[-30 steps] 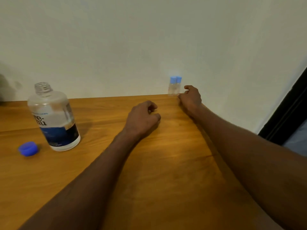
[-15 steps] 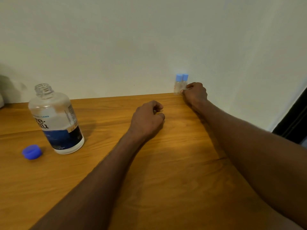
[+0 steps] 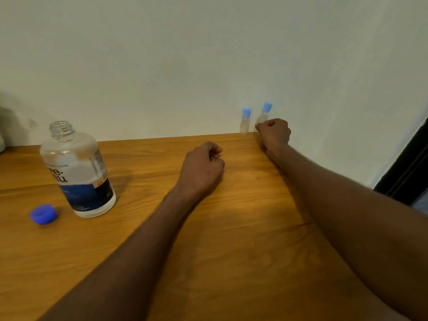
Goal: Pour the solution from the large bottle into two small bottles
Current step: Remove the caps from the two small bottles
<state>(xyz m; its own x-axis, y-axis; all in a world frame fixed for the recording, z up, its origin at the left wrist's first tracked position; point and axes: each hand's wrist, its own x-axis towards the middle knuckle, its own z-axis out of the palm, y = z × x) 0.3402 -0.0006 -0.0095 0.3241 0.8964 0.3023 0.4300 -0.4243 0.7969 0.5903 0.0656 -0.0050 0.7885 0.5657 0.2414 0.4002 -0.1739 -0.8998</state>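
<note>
Table edge: the wooden table (image 3: 243, 239) runs back to meet the white wall (image 3: 208, 54); its far right corner lies just behind the right hand, and a dark doorway (image 3: 407, 167) shows past the wall's right end.
Open room: a broad stretch of bare wood lies between the large bottle and the left forearm, and more between the two forearms.
Large bottle: the large bottle (image 3: 77, 172) stands upright at the left, uncapped, its neck open, well apart from both hands.
Blue cap: the blue cap (image 3: 43, 214) lies on the wood just left of and nearer than the large bottle.
Standing small bottle: the small bottle (image 3: 245, 121) with a blue top stands upright against the wall, just left of the right hand, not touched.
Held small bottle: the tilted small bottle (image 3: 264, 115) leans right, its top above the knuckles.
Right hand: the right hand (image 3: 274, 133) has fingers curled round the tilted bottle's lower body at the far edge.
Left hand: the left hand (image 3: 202, 169) rests mid-table in a loose fist, holding nothing visible.
</note>
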